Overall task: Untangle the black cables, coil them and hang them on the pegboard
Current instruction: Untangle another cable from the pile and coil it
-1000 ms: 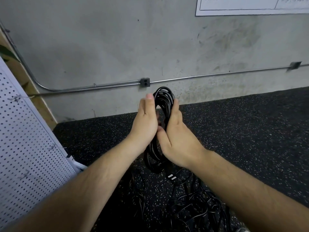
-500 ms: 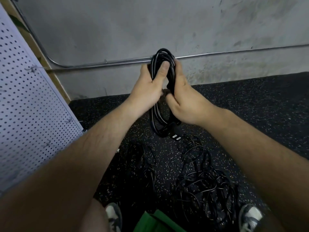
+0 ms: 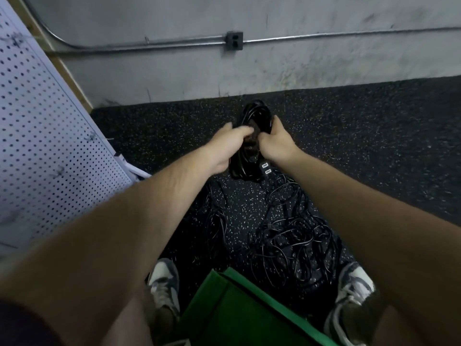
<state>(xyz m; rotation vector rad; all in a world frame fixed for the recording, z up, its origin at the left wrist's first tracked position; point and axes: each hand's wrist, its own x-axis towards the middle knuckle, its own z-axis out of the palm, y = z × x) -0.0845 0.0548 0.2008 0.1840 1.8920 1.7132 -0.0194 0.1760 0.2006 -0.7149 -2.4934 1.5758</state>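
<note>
A coiled black cable hangs upright between both my hands, in front of me above the floor. My left hand grips its left side, fingers curled across the coil's middle. My right hand holds the right side, thumb and fingers pinching the strands. The cable's plug with two metal prongs dangles just below my right hand. A tangled heap of black cables lies on the floor between my feet. The white pegboard leans at the left, with small hooks on it.
A green bag sits at the bottom between my two shoes. The floor is black speckled rubber. A grey concrete wall with a metal conduit and an outlet box rises behind. A thinner cable strand lies left of the heap.
The view has tilted downward, so the coil and my hands now sit lower against the floor. My left fingers have shifted across the coil's middle. Both hands keep their hold on the coil.
</note>
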